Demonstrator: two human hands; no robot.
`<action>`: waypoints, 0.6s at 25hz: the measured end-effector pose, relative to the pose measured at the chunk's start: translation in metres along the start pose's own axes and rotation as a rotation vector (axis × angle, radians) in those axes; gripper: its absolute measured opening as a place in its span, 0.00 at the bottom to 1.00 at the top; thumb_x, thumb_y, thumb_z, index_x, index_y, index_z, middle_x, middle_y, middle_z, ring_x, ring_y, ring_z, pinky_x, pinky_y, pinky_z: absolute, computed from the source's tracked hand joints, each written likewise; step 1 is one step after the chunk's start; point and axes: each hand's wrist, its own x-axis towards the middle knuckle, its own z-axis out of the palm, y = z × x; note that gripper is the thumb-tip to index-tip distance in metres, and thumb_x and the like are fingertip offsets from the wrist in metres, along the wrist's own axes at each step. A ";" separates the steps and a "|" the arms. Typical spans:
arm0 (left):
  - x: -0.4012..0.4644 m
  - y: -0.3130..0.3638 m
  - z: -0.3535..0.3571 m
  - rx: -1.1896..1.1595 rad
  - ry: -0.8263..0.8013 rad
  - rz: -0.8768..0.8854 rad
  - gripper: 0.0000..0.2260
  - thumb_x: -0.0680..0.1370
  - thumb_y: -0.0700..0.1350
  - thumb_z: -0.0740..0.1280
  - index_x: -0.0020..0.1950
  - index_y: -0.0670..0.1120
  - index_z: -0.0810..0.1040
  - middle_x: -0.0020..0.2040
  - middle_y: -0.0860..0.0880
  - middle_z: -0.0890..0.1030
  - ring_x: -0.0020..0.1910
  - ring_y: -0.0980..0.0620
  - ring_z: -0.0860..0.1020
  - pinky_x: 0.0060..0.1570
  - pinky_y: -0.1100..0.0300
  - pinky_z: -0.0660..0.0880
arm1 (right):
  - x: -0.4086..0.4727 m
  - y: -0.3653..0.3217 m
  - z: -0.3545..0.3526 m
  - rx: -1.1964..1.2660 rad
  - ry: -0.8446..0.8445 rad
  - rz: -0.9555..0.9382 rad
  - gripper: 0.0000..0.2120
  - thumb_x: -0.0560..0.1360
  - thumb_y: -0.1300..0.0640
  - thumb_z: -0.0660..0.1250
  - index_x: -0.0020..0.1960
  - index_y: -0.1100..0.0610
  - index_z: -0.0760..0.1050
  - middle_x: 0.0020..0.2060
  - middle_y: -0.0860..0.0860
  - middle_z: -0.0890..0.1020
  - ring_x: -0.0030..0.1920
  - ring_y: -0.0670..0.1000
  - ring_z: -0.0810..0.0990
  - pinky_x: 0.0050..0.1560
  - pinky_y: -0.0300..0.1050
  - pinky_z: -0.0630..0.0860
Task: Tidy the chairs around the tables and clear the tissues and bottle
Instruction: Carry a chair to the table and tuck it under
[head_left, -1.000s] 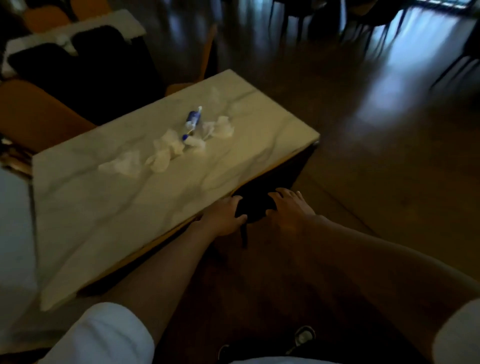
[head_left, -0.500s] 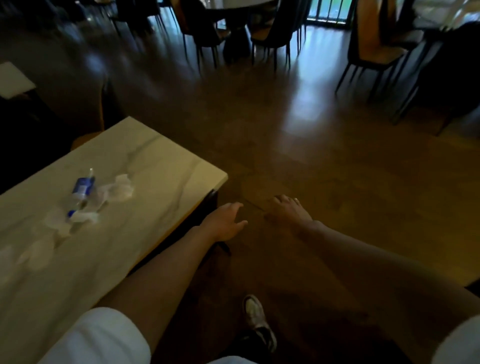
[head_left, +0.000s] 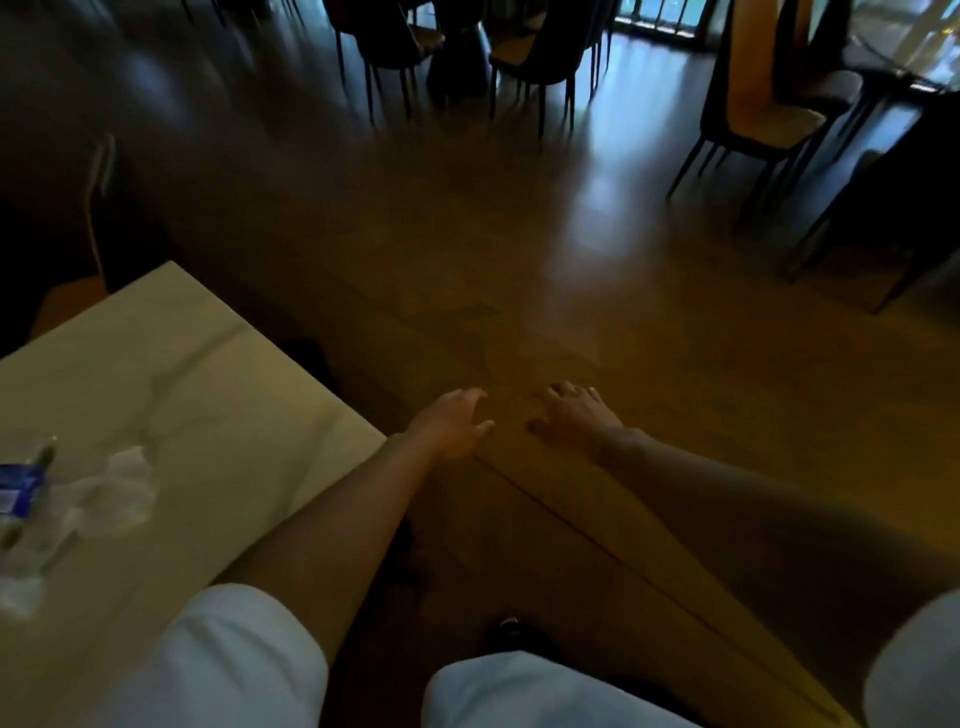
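Observation:
A marble-topped table (head_left: 208, 395) fills the lower left. On it at the left edge lies a clear bottle with a blue label (head_left: 21, 486), beside crumpled white tissues (head_left: 117, 491). My left hand (head_left: 452, 423) reaches forward over the floor just past the table's right edge, fingers relaxed, holding nothing. My right hand (head_left: 574, 415) is stretched out beside it, fingers spread, empty. A dark chair (head_left: 306, 358) is pushed under the table's far right side, mostly hidden.
Dark wooden floor (head_left: 519, 260) spreads ahead. Several dark chairs around a round table (head_left: 457, 47) stand at the back. An orange-backed chair (head_left: 763, 104) stands at the upper right. Another orange seat (head_left: 67, 306) shows behind the table's far corner.
My view has swung right and up, away from the table. Both hands have left the dark chair back under the table's edge and now hover over the floor.

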 end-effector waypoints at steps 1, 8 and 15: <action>0.018 -0.002 -0.014 -0.007 0.007 -0.023 0.25 0.81 0.53 0.65 0.76 0.51 0.63 0.74 0.46 0.67 0.71 0.45 0.69 0.65 0.47 0.72 | 0.023 0.002 -0.014 0.005 0.002 -0.015 0.31 0.79 0.39 0.59 0.77 0.53 0.60 0.76 0.56 0.62 0.76 0.58 0.60 0.76 0.61 0.54; 0.143 -0.031 -0.085 -0.006 0.042 -0.166 0.25 0.81 0.53 0.65 0.76 0.51 0.64 0.74 0.45 0.68 0.71 0.45 0.70 0.65 0.48 0.73 | 0.185 0.014 -0.087 0.012 -0.021 -0.170 0.29 0.80 0.41 0.59 0.77 0.52 0.59 0.76 0.57 0.63 0.76 0.59 0.60 0.76 0.61 0.54; 0.260 -0.026 -0.160 -0.179 0.184 -0.432 0.24 0.81 0.54 0.64 0.76 0.51 0.64 0.74 0.46 0.68 0.70 0.45 0.70 0.64 0.46 0.73 | 0.352 0.032 -0.162 -0.062 -0.099 -0.449 0.26 0.80 0.40 0.57 0.74 0.51 0.63 0.71 0.57 0.67 0.73 0.59 0.63 0.73 0.59 0.56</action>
